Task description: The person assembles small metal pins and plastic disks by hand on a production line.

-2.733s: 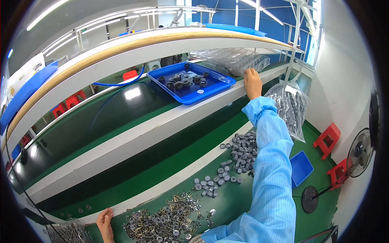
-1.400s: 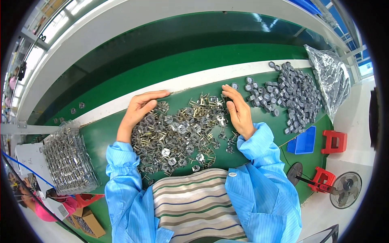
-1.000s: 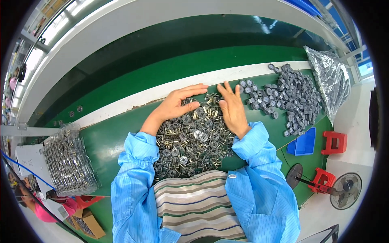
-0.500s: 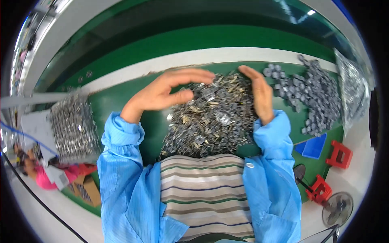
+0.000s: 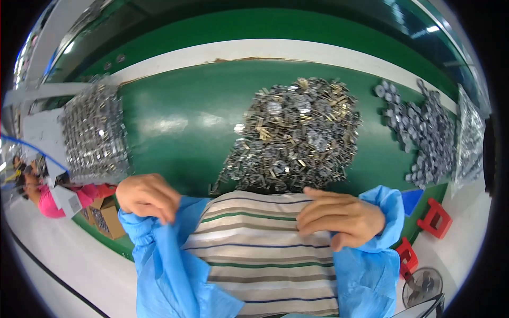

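A large heap of small metal pieces [image 5: 297,138], silver, dark and brass-toned, lies on the green tabletop [image 5: 175,106] in front of me. My right hand [image 5: 342,217] hovers before my striped shirt, just below the heap's near edge. Its fingers are spread and slightly bent, with nothing in them. Off to the near left of the heap is my left hand [image 5: 148,196], somewhat blurred. Its fingers hang loosely downward, and nothing shows in them. Neither hand touches the heap.
Dark grey round parts [image 5: 419,127] lie scattered at the right, beside a clear plastic bag [image 5: 469,138]. Bagged rows of metal parts [image 5: 95,138] stand at the left. Red stools [image 5: 436,218] and a fan [image 5: 422,286] are at the lower right; a person in pink [image 5: 53,201] is far left.
Both hands have drawn back toward me from around the heap. The left moved down and left, the right down to my shirt front. The view has shifted slightly.
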`<action>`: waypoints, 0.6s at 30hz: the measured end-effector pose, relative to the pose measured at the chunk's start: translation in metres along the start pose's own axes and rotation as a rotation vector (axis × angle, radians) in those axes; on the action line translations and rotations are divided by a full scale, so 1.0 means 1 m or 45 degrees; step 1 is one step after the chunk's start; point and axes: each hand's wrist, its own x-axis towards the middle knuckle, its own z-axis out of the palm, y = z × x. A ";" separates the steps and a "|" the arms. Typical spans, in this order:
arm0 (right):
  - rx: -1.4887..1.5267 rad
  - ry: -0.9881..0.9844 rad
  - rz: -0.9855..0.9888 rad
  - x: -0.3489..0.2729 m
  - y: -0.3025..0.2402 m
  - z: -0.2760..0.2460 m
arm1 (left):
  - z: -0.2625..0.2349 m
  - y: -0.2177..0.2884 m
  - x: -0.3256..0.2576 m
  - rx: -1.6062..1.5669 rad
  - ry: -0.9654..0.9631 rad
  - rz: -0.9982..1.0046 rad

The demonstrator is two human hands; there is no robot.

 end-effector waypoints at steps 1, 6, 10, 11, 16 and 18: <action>0.054 -0.019 0.005 -0.003 -0.001 0.003 | 0.005 -0.003 -0.007 -0.143 0.206 0.058; 0.305 -0.039 0.464 -0.078 -0.025 -0.010 | 0.066 -0.024 0.045 0.679 1.192 -0.696; -0.043 0.235 1.297 -0.120 -0.039 0.006 | 0.099 -0.073 0.048 1.201 1.160 -0.809; -0.271 0.518 1.268 -0.115 -0.024 0.016 | 0.101 -0.082 0.050 1.282 1.188 -0.777; -1.073 0.654 0.960 -0.088 0.043 0.060 | 0.090 -0.117 0.063 1.510 1.135 -0.542; -1.178 0.533 0.999 -0.073 0.058 0.065 | 0.074 -0.116 0.081 1.483 1.090 -0.494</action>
